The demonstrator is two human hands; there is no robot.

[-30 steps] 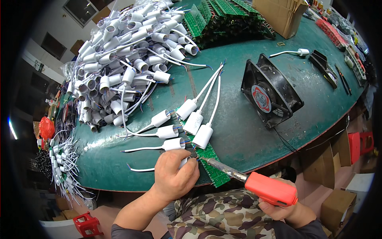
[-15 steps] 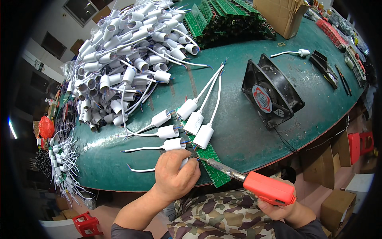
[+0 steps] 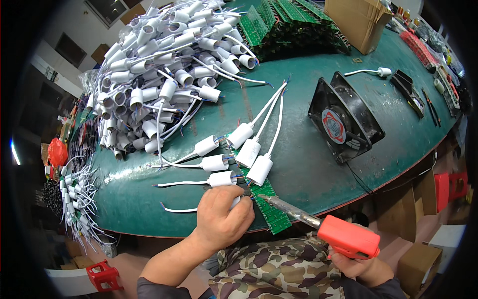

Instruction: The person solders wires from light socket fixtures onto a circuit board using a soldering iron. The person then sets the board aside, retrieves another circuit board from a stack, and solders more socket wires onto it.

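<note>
My left hand (image 3: 224, 217) is closed in a pinch on a white cylindrical lamp socket at the near edge of the table; most of that socket is hidden by the fingers, and its white cable (image 3: 180, 210) runs out to the left. Its wire ends reach the green circuit board (image 3: 274, 214). My right hand (image 3: 356, 265) grips the red handle of a soldering gun (image 3: 348, 237), whose metal tip points at the board close to those wires. Several white sockets line the strip: some lie left of it (image 3: 222, 178), others rest across it (image 3: 259, 170), cables pointing away.
A heap of white sockets with cables (image 3: 164, 74) fills the far left. Stacked green boards (image 3: 289, 25) and a cardboard box (image 3: 358, 22) stand at the back. A black fan (image 3: 343, 117) sits right of the board; a lone socket (image 3: 383, 72) and pliers (image 3: 430, 107) lie beyond.
The soldering gun has shifted slightly right, its tip a little farther from my left fingers. My left hand keeps its pinch on the socket. The whole view has shifted a little.
</note>
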